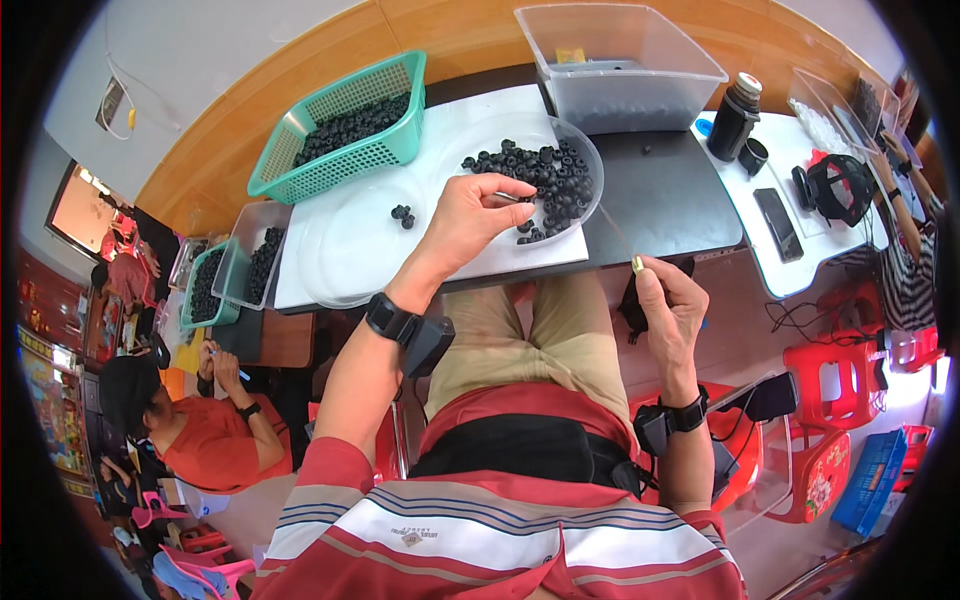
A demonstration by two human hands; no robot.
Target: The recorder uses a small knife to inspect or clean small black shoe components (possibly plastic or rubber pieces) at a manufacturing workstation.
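Note:
My left hand is above a clear round dish, with thumb and forefinger pinched together. A small black part, mostly hidden, seems to sit between those fingertips. Many small black ring-like parts lie heaped in the dish, mostly on its right side. To the right, past the table's front edge, my right hand is closed in a pinch on a thin pick-like tool. Its yellow-green end shows at the fingertips, and a fine shaft seems to point up toward the dish. Beside the dish, a few black parts lie on a clear round lid.
A green basket of black parts stands at the back left, and a clear plastic bin behind the dish. A black flask and phone are on the right table. A co-worker in red sits at the left.

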